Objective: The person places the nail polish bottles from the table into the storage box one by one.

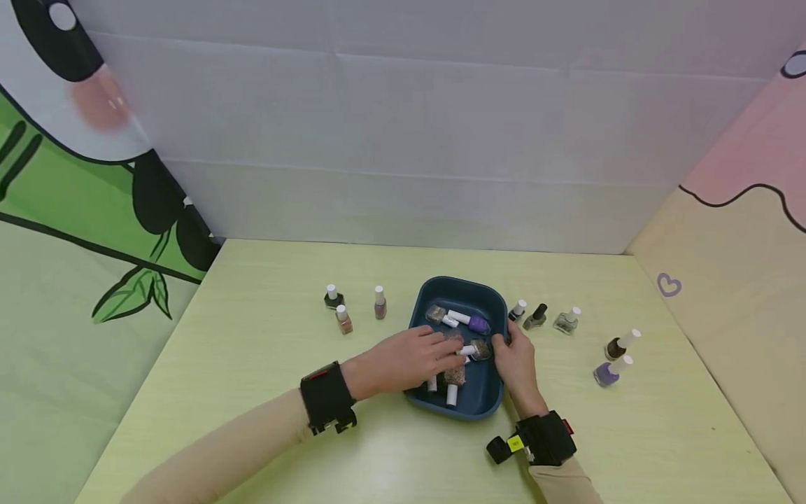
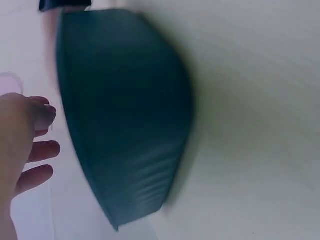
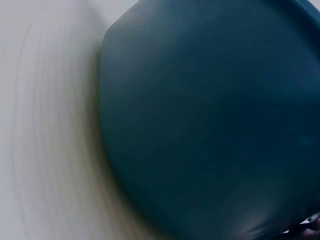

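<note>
A dark blue plastic bin (image 1: pixel 462 414) stands on the table and holds several small nail polish bottles with white caps. Among them are a purple bottle (image 1: pixel 479 325) and a brown glittery bottle (image 1: pixel 455 376). My left hand (image 1: pixel 409 360) reaches over the bin's left side, with its fingers above the bottles. In the left wrist view the thumb and fingers of that hand (image 2: pixel 15 135) are apart, and nothing shows between them. My right hand (image 1: pixel 519 364) grips the bin's right rim, thumb at the inner side. Only the bin's outer wall (image 3: pixel 210 120) fills the right wrist view.
Left of the bin stand a black bottle (image 1: pixel 334 299), a peach bottle (image 1: pixel 343 322) and a mauve bottle (image 1: pixel 380 306). To its right are a clear bottle (image 1: pixel 565 322), a grey bottle (image 1: pixel 535 319), a dark bottle (image 1: pixel 616 348) and a violet bottle (image 1: pixel 606 374). A pale cloth wall (image 1: pixel 403 140) rises behind.
</note>
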A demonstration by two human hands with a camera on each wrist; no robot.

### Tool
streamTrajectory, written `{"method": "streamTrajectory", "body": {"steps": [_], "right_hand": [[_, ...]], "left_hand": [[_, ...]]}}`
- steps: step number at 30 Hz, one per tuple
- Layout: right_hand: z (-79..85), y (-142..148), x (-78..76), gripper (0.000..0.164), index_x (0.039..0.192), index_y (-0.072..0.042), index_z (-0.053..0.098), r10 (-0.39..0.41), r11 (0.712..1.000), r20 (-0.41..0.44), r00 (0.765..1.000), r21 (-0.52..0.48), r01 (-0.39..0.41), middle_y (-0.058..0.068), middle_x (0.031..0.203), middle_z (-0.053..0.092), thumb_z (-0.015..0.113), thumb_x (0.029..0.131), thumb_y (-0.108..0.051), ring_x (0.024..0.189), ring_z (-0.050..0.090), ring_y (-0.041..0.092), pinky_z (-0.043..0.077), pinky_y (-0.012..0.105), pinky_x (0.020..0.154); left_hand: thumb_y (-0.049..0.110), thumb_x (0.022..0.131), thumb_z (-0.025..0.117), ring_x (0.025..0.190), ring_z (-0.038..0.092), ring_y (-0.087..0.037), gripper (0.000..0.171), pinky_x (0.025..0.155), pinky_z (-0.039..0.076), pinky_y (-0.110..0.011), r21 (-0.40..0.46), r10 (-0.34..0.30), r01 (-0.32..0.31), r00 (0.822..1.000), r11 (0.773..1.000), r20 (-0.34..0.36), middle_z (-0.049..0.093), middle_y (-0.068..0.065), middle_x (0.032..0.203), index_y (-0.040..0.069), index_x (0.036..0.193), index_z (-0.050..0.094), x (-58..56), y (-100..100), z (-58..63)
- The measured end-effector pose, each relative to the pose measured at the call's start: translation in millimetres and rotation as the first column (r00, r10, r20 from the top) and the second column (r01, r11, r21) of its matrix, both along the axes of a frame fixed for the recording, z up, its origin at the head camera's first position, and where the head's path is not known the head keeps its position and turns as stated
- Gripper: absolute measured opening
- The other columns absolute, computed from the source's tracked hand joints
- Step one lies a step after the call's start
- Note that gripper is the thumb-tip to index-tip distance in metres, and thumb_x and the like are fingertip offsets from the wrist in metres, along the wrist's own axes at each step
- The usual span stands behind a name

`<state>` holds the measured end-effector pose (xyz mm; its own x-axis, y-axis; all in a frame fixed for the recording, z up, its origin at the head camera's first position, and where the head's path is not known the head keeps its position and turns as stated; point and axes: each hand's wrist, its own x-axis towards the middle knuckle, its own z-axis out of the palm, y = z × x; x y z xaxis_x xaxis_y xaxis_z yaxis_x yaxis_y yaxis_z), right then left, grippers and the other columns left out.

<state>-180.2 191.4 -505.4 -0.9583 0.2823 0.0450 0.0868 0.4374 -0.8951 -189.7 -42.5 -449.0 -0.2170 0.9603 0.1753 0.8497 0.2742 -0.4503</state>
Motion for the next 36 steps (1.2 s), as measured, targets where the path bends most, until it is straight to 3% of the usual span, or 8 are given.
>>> {"method": "streamTrajectory", "body": {"steps": [3,8,15,22,29,36], "right_hand": [[-1.2,0.3,-0.6,0.048,0.146,0.007,0.052,0.004,1.0,0.012,1.0,-0.015,-0.003,0.029,0.138,0.061,0.047,0.099,-0.002,0.121,0.061,0.039,0.049,0.055,0.101],[-3.6,1.1,-2.0,0.049,0.149,0.008,0.048,0.018,0.999,0.031,0.999,-0.036,-0.017,0.029,0.143,0.057,0.046,0.101,-0.003,0.126,0.059,0.039,0.048,0.056,0.105],[-4.4,1.7,-1.8,0.049,0.149,0.007,0.048,0.019,0.999,0.035,0.999,-0.037,-0.017,0.029,0.143,0.057,0.046,0.101,-0.003,0.127,0.058,0.04,0.047,0.056,0.106],[-3.8,2.0,-1.8,0.049,0.149,0.007,0.048,0.023,0.999,0.036,0.999,-0.032,-0.022,0.029,0.143,0.057,0.046,0.101,-0.003,0.126,0.059,0.039,0.048,0.056,0.105],[-3.3,2.3,-1.4,0.049,0.15,0.007,0.047,0.025,0.999,0.039,0.999,-0.043,-0.023,0.029,0.144,0.055,0.046,0.101,-0.003,0.13,0.057,0.041,0.046,0.057,0.107],[-4.0,1.7,-2.1,0.049,0.15,0.007,0.047,0.025,0.999,0.042,0.999,-0.043,-0.023,0.029,0.145,0.055,0.046,0.102,-0.004,0.129,0.057,0.041,0.046,0.057,0.108]], "left_hand": [[0.026,0.096,0.075,0.116,0.065,-0.013,0.042,0.096,0.052,-0.027,0.167,0.032,-0.035,0.999,0.985,0.019,0.066,0.0,0.135,0.019,0.136,0.065,-8.7,-9.5,0.6],[0.024,0.093,0.079,0.111,0.069,-0.018,0.04,0.095,0.055,-0.032,0.376,0.088,-0.119,0.991,0.919,0.1,0.07,-0.005,0.128,0.013,0.13,0.069,-19.9,-30.1,-1.3],[0.017,0.092,0.078,0.11,0.069,-0.023,0.036,0.094,0.056,-0.04,0.485,0.189,-0.259,0.964,0.835,0.189,0.071,-0.009,0.124,0.01,0.126,0.071,-31.4,-62.2,-10.1],[0.017,0.086,0.082,0.105,0.069,-0.029,0.04,0.085,0.058,-0.044,0.596,0.284,-0.376,0.926,0.71,0.247,0.071,-0.014,0.12,0.004,0.123,0.071,-38.3,-95.1,-20.0],[0.021,0.087,0.082,0.104,0.069,-0.033,0.047,0.088,0.058,-0.046,0.592,0.384,-0.525,0.851,0.611,0.358,0.069,-0.017,0.12,-0.001,0.126,0.068,-36.3,-117.7,-35.7],[0.03,0.091,0.079,0.114,0.066,-0.036,0.053,0.091,0.058,-0.048,0.521,0.412,-0.684,0.727,0.51,0.55,0.066,-0.02,0.127,-0.002,0.13,0.065,-29.7,-126.5,-47.3]]}}
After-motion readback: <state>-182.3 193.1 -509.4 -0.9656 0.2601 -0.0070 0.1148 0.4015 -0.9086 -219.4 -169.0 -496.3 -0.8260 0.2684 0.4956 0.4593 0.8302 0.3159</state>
